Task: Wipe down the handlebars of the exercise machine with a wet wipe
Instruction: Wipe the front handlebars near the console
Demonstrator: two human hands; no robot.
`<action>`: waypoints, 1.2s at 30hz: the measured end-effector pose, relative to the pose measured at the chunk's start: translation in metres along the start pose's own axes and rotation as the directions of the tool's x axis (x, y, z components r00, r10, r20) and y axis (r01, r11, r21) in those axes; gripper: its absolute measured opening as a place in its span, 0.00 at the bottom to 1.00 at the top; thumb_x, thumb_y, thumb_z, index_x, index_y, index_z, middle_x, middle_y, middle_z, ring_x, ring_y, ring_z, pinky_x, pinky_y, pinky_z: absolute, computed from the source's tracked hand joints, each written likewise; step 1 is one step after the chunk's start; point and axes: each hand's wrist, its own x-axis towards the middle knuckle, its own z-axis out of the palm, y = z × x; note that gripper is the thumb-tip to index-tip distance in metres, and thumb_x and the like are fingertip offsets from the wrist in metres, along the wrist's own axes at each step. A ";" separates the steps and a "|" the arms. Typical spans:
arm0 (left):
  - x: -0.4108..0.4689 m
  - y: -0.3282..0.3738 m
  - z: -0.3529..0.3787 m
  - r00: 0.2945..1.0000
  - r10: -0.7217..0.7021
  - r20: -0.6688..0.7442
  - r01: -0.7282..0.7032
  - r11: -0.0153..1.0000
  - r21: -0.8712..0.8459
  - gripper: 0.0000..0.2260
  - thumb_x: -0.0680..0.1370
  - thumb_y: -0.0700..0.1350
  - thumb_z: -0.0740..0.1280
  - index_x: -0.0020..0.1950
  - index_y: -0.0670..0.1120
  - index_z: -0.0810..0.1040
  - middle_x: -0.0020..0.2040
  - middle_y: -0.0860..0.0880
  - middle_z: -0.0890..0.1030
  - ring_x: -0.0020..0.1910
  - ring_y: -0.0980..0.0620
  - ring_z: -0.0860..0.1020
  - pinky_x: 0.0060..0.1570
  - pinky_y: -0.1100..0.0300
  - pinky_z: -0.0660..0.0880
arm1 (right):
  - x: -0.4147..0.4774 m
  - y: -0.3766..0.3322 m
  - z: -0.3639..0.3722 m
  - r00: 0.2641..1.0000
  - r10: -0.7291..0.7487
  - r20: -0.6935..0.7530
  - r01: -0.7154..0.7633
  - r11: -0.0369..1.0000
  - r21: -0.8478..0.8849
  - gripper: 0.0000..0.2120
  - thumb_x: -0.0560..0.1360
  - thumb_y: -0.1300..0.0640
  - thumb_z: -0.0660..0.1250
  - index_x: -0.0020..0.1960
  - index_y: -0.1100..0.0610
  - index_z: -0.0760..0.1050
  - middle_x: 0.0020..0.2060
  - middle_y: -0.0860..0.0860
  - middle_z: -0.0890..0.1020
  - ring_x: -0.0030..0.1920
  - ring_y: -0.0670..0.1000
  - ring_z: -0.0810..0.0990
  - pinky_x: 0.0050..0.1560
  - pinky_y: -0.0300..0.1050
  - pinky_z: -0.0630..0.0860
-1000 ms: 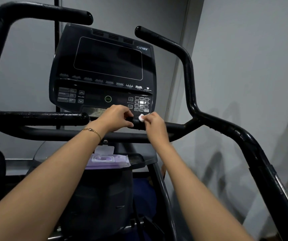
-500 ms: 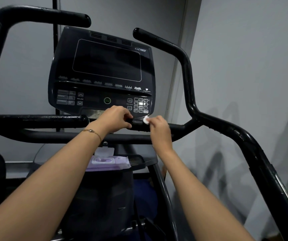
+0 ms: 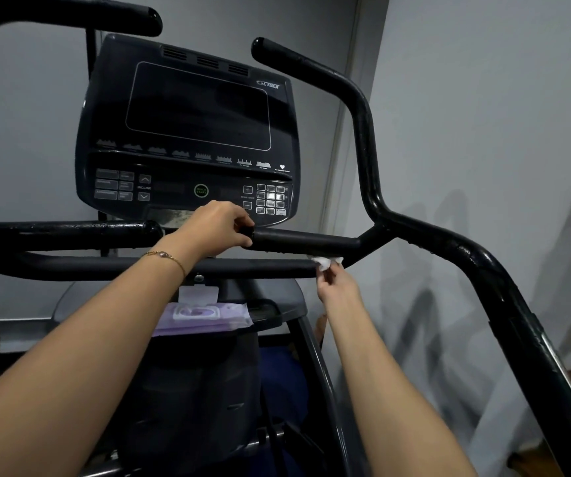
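Head view: we look over both forearms at a black exercise machine, its console (image 3: 191, 132) and its bars.
Left hand (image 3: 218, 228): fingers and thumb are curled round the free end of the right bar (image 3: 304, 241), a short level grip below the console.
Right hand (image 3: 337, 287): reaching up from below, its fingertips pinch the wipe (image 3: 325, 262).
Wipe: white and bunched, held against the underside of the right bar near its far right end, just short of the joint with the outer bar (image 3: 366, 149).
Writing: we read "CYBEX" (image 3: 268, 85) at the console's top right corner, "QUICK START" (image 3: 201, 191) on a green-ringed round button, and "INCLINE" (image 3: 144, 187) between two arrow keys. The other key labels are too blurred to read.
Pack (image 3: 205, 316): lilac, with its lid flipped open, lying on the tray (image 3: 277, 306) under the console. We cannot read its print.
Edges: the right bar's free end faces the rounded end of the left bar (image 3: 70, 234) across a small gap, at the console's lower edge. The crossbar (image 3: 139, 266) runs just beneath both, and its right end passes close behind the wipe.
Room: we see open space between the console and the outer bar's upright. The grey wall (image 3: 483, 98) stands behind that bar on the right.
Bracelet (image 3: 165, 255): a thin gold chain on the left wrist.
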 end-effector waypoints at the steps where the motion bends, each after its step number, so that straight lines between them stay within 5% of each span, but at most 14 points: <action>1: 0.000 0.000 0.000 1.000 0.001 -0.004 -0.001 1.000 0.000 0.16 0.72 0.45 0.72 0.60 0.48 0.79 0.55 0.49 0.82 0.55 0.51 0.78 0.59 0.57 0.74 | -0.002 0.001 0.003 1.000 0.027 0.011 -0.027 1.000 0.006 0.13 0.78 0.67 0.59 0.62 0.65 0.71 0.54 0.57 0.78 0.51 0.52 0.79 0.43 0.36 0.78; 5: 0.000 -0.002 0.001 1.000 0.002 -0.009 -0.003 1.000 -0.009 0.16 0.72 0.45 0.73 0.60 0.49 0.79 0.55 0.49 0.81 0.55 0.51 0.79 0.58 0.58 0.74 | 0.004 -0.006 -0.011 0.999 0.020 0.033 -0.020 1.000 -0.001 0.12 0.77 0.69 0.60 0.60 0.64 0.71 0.40 0.56 0.77 0.38 0.50 0.77 0.21 0.36 0.76; 12: 0.000 -0.002 0.002 1.000 0.008 -0.017 -0.008 1.000 0.003 0.16 0.72 0.46 0.73 0.59 0.49 0.80 0.54 0.50 0.82 0.54 0.52 0.79 0.54 0.60 0.72 | -0.004 0.003 -0.002 0.999 0.005 0.037 0.001 0.987 -0.159 0.03 0.76 0.69 0.61 0.48 0.67 0.73 0.56 0.60 0.75 0.51 0.55 0.80 0.26 0.39 0.78; 15: -0.001 -0.002 0.002 1.000 0.011 -0.021 -0.010 1.000 0.008 0.16 0.72 0.47 0.72 0.59 0.49 0.79 0.55 0.50 0.81 0.54 0.52 0.78 0.54 0.60 0.72 | -0.004 0.002 -0.002 0.999 -0.018 0.027 0.020 0.994 -0.106 0.03 0.76 0.70 0.62 0.45 0.65 0.72 0.48 0.59 0.77 0.39 0.52 0.78 0.25 0.38 0.78; 18: -0.001 -0.001 0.000 1.000 0.017 -0.015 -0.016 1.000 0.019 0.16 0.72 0.47 0.72 0.60 0.49 0.79 0.55 0.50 0.81 0.55 0.52 0.78 0.56 0.59 0.72 | -0.007 0.011 0.002 0.999 0.037 0.031 -0.035 0.998 -0.042 0.02 0.76 0.70 0.62 0.46 0.64 0.72 0.41 0.59 0.76 0.43 0.54 0.79 0.21 0.38 0.77; 20: -0.002 -0.001 0.001 1.000 0.017 -0.018 -0.017 1.000 0.017 0.16 0.73 0.46 0.72 0.60 0.49 0.79 0.56 0.49 0.81 0.55 0.51 0.78 0.56 0.59 0.72 | -0.013 0.016 0.003 0.994 0.070 0.081 -0.069 0.997 -0.022 0.02 0.75 0.69 0.64 0.45 0.64 0.72 0.39 0.58 0.77 0.45 0.54 0.80 0.25 0.41 0.79; 22: -0.003 -0.001 0.001 1.000 0.017 -0.017 -0.016 1.000 0.013 0.16 0.73 0.46 0.72 0.61 0.48 0.79 0.56 0.49 0.81 0.56 0.51 0.78 0.56 0.60 0.72 | -0.016 0.017 0.002 0.993 0.054 0.106 -0.051 0.998 -0.036 0.02 0.76 0.66 0.64 0.44 0.63 0.73 0.40 0.57 0.78 0.42 0.52 0.80 0.42 0.43 0.82; 24: -0.003 0.000 0.001 1.000 0.017 -0.014 -0.016 1.000 0.015 0.17 0.73 0.46 0.72 0.61 0.48 0.79 0.56 0.49 0.81 0.56 0.51 0.78 0.56 0.60 0.72 | -0.017 0.019 0.003 0.996 0.033 0.085 -0.031 0.999 -0.028 0.03 0.76 0.65 0.64 0.44 0.63 0.72 0.43 0.57 0.78 0.45 0.52 0.79 0.59 0.46 0.76; 26: -0.003 0.000 0.000 1.000 0.018 -0.010 -0.017 1.000 0.018 0.17 0.73 0.46 0.72 0.61 0.48 0.79 0.56 0.49 0.81 0.56 0.51 0.78 0.57 0.59 0.72 | -0.020 0.026 0.005 0.996 0.043 0.079 -0.042 0.999 -0.016 0.04 0.77 0.66 0.62 0.43 0.63 0.72 0.42 0.57 0.78 0.46 0.53 0.78 0.62 0.47 0.74; 29: -0.003 0.000 0.000 1.000 0.015 -0.010 -0.015 1.000 0.012 0.17 0.73 0.46 0.72 0.61 0.48 0.79 0.57 0.49 0.81 0.57 0.51 0.78 0.58 0.58 0.72 | -0.026 0.033 0.006 0.989 0.068 0.133 -0.061 0.997 -0.054 0.06 0.76 0.68 0.62 0.41 0.63 0.73 0.34 0.56 0.80 0.40 0.51 0.78 0.48 0.46 0.80; 34: -0.003 0.000 0.000 1.000 0.014 -0.005 -0.014 1.000 0.009 0.17 0.73 0.46 0.72 0.61 0.48 0.78 0.57 0.49 0.80 0.56 0.52 0.78 0.56 0.60 0.71 | -0.025 0.033 0.013 0.992 0.086 0.090 -0.083 0.996 -0.030 0.05 0.76 0.69 0.62 0.42 0.64 0.71 0.39 0.57 0.76 0.45 0.54 0.78 0.42 0.45 0.81; 36: -0.003 0.000 -0.001 1.000 0.010 -0.006 -0.010 1.000 0.004 0.17 0.73 0.46 0.72 0.61 0.48 0.78 0.57 0.49 0.80 0.56 0.51 0.78 0.56 0.59 0.72 | -0.028 0.042 0.014 0.986 0.123 0.112 -0.116 0.991 -0.064 0.06 0.76 0.70 0.61 0.41 0.64 0.71 0.37 0.58 0.77 0.39 0.52 0.78 0.30 0.41 0.80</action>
